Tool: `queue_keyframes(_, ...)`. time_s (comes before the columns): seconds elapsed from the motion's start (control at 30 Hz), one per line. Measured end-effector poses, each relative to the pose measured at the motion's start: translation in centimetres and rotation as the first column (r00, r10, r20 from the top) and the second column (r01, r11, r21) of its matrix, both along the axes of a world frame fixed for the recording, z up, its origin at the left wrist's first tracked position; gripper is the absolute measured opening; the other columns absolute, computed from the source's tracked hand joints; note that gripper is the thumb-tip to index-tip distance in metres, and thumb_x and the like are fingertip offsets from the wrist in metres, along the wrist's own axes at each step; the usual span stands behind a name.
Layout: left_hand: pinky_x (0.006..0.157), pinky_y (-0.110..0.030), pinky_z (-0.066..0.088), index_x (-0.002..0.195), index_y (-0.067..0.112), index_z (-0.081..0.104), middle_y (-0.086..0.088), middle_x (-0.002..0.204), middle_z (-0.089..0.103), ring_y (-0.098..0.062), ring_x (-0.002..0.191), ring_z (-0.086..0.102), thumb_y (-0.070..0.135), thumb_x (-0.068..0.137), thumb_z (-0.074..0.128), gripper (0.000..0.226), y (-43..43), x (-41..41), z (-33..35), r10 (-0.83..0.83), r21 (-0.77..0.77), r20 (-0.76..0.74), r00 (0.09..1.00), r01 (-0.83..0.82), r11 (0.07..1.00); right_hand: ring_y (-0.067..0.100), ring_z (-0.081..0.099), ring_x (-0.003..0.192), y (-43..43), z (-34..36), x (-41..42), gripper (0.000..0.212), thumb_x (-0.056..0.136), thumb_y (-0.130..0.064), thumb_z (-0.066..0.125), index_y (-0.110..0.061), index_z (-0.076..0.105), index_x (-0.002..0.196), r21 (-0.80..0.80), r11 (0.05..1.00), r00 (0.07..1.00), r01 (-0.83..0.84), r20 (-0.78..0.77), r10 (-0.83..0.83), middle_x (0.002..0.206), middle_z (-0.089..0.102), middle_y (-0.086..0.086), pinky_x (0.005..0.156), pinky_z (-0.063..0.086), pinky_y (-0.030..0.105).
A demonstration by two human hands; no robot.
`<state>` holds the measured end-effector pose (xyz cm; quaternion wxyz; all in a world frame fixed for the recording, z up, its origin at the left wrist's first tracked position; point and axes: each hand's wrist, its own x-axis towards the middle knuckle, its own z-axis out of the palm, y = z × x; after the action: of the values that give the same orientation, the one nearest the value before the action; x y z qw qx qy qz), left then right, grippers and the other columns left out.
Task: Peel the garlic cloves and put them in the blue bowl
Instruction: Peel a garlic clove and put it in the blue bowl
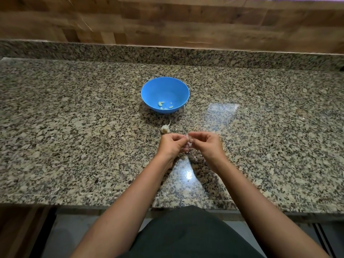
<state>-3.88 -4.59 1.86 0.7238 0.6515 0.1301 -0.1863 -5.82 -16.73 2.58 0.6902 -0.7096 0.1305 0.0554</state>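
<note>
Head view, looking down. Speckled granite counter (74,127) fills most of the frame, with a low granite upstand at the back and a wood-pattern wall (167,21) above it.

Blue bowl (165,90) sits upright on the counter, mid-frame, well beyond the hands. A few peeled cloves (161,103) lie in its bottom, toward the near side; pale yellow-green, exact count hard to tell.

Garlic bulb (165,129), partly broken down with the dry stem sticking up toward the bowl, lies on the counter between the bowl and the hands, just beyond the left hand and not touching it.

Left hand (170,144) and right hand (206,144) meet over the counter, near the front edge, knuckles up. Both grip one garlic clove (189,144) held between them: left fingers (181,139) curled round it from the left, right fingers (195,135) curled and pinching at its top from the right. Clove is whitish with a pinkish papery skin, mostly hidden by the fingers; slightly blurred, so how much skin is off is unclear. Clove is off the counter, in the hands, not in the bowl.

Both forearms bare, coming in from the bottom. Dark shirt (186,233) at bottom centre. Two bright light reflections on the counter, one below the hands, one right of the bowl.
</note>
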Motion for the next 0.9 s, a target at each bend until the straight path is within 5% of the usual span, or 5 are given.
queue_keyframes(0.27, 0.055, -0.016, 0.050, 0.086, 0.003, 0.065, -0.007, 0.074, 0.067, -0.008, 0.059, 0.060, 0.008, 0.088, 0.062, 0.006, -0.13, -0.18, -0.03, -0.019, 0.143, 0.116, 0.993, 0.002, 0.990, 0.023, 0.066, 0.087, -0.29, 0.24, 0.53, 0.013, 0.084, 0.002, 0.061, -0.003, 0.065, 0.096, -0.003, 0.997, 0.997, -0.075, -0.031, 0.075, 0.092, 0.069, 0.013, 0.080, 0.055, 0.027)
queue_keyframes(0.4, 0.052, -0.015, 0.049, 0.080, 0.004, 0.062, -0.006, 0.070, 0.065, -0.005, 0.052, 0.061, 0.004, 0.087, 0.061, 0.008, -0.20, 0.25, 0.40, -0.024, 0.105, 0.130, 0.991, 0.010, 0.994, 0.022, 0.068, 0.090, -0.02, 0.14, 0.44, 0.015, 0.088, 0.000, 0.057, -0.005, 0.065, 0.100, -0.110, 0.989, 0.994, -0.101, 0.020, 0.104, 0.095, 0.070, 0.011, 0.083, 0.055, 0.031)
queue_keyframes(0.7, 0.050, -0.014, 0.047, 0.079, 0.001, 0.063, -0.007, 0.069, 0.065, -0.009, 0.055, 0.060, 0.003, 0.090, 0.057, 0.012, -0.57, 0.38, 0.43, -0.047, 0.104, 0.152, 0.987, 0.031, 0.994, 0.019, 0.067, 0.090, 0.11, -0.20, 0.21, 0.025, 0.089, 0.005, 0.053, -0.003, 0.061, 0.110, -0.057, 0.997, 0.998, -0.045, 0.045, 0.048, 0.099, 0.068, 0.009, 0.082, 0.055, 0.026)
queue_keyframes(0.9, 0.060, -0.020, 0.054, 0.086, -0.002, 0.062, -0.013, 0.080, 0.066, -0.018, 0.068, 0.064, 0.004, 0.089, 0.059, 0.007, -0.40, 0.74, -0.01, -0.083, 0.089, 0.122, 0.989, 0.073, 0.993, 0.020, 0.067, 0.082, -0.46, -0.47, 0.27, 0.017, 0.085, 0.006, 0.058, -0.007, 0.064, 0.093, 0.027, 1.000, 1.000, 0.009, -0.013, -0.008, 0.091, 0.069, 0.013, 0.074, 0.055, 0.024)
